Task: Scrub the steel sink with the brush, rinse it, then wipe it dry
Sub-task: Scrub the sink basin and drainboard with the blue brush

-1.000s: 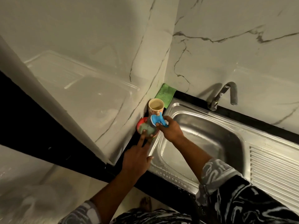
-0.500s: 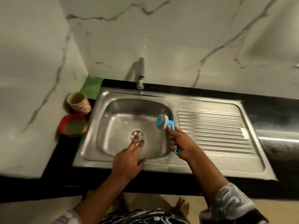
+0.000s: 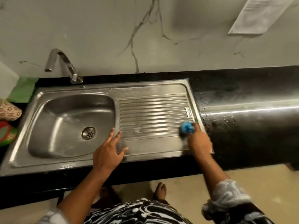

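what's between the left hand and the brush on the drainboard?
Head view: nothing but bare ribbed drainboard, wet in patches, between the left hand and the brush, which the right hand grips.

The sink (image 3: 48, 101) is shiny grey metal, smooth to the left of the left hand (image 3: 108, 151) and ribbed between the two hands. The brush (image 3: 187, 127) in the right hand (image 3: 199, 143) looks like blue plastic. Right of that hand, the counter (image 3: 242, 126) is glossy black.
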